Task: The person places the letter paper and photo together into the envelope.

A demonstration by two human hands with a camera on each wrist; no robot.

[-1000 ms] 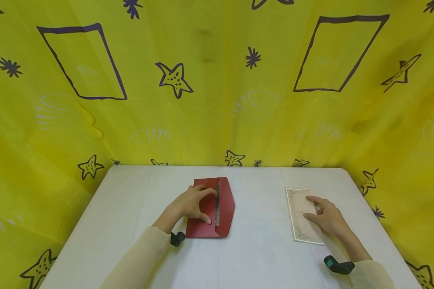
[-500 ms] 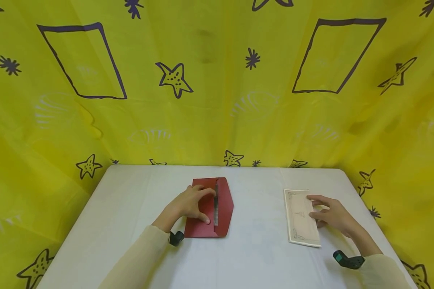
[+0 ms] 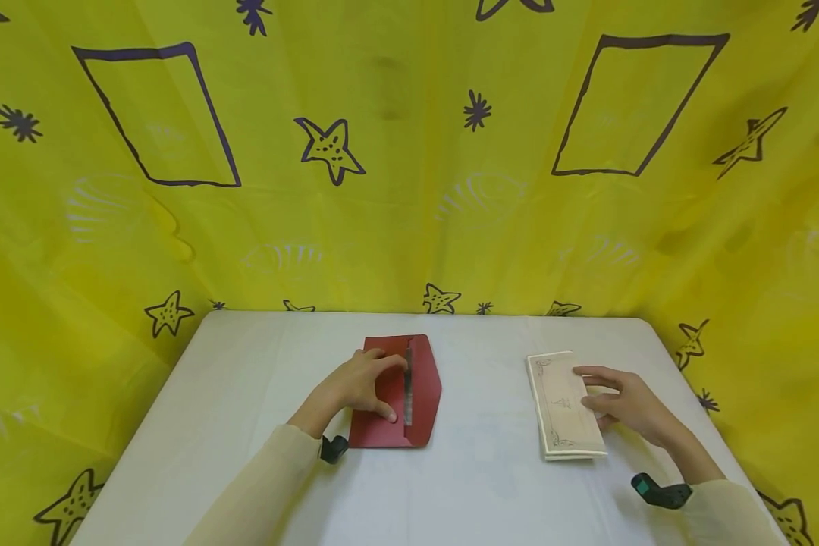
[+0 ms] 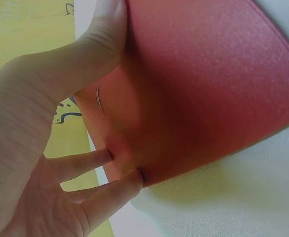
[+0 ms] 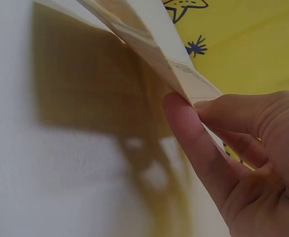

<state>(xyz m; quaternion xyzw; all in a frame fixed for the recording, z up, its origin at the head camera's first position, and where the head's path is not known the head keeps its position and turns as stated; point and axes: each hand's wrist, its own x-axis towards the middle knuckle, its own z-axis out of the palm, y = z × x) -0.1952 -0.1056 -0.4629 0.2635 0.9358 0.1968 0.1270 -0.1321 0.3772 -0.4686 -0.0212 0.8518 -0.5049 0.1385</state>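
A red envelope [image 3: 426, 394] lies on the white table with its pointed flap unfolded to the right. My left hand [image 3: 365, 383] rests on its pocket, thumb and fingers spread and pressing beside the mouth. A grey strip [image 3: 409, 413] shows inside that mouth. In the left wrist view, the thumb and two fingertips touch the red paper [image 4: 223, 74]. Further right, my right hand [image 3: 628, 406] pinches the right edge of a cream card [image 3: 563, 402] with ornamented corners. A second layer peeks out under its lower edge. The right wrist view shows thumb and finger either side of the card's edge [image 5: 139, 37].
The white table [image 3: 478, 485] has a yellow curtain [image 3: 396, 227] with drawn stars behind it and at both sides. Small dark devices sit at the left wrist [image 3: 334, 450] and the right wrist [image 3: 660, 493].
My right hand has shifted to the card's right edge. The card has slid slightly left and tilted, and a second layer now shows below it. My left hand and the envelope stay put.
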